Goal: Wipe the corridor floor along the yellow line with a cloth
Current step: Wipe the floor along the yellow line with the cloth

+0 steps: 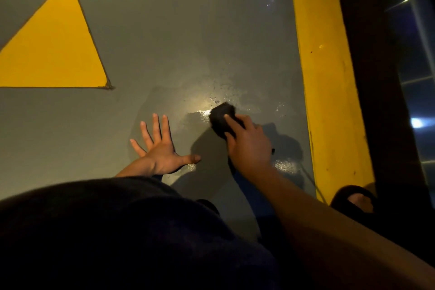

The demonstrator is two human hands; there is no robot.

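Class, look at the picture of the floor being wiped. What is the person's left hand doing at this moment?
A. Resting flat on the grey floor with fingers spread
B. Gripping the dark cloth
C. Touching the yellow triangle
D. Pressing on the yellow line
A: the left hand lies open, fingers spread, on the grey floor, while the right hand holds the dark cloth beside the yellow line.

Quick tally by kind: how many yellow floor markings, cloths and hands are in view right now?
Yellow floor markings: 2, the yellow line and the yellow triangle
Cloths: 1, the dark cloth gripped by the right hand
Hands: 2, the right hand and the left hand, flat on the floor
Total: 5
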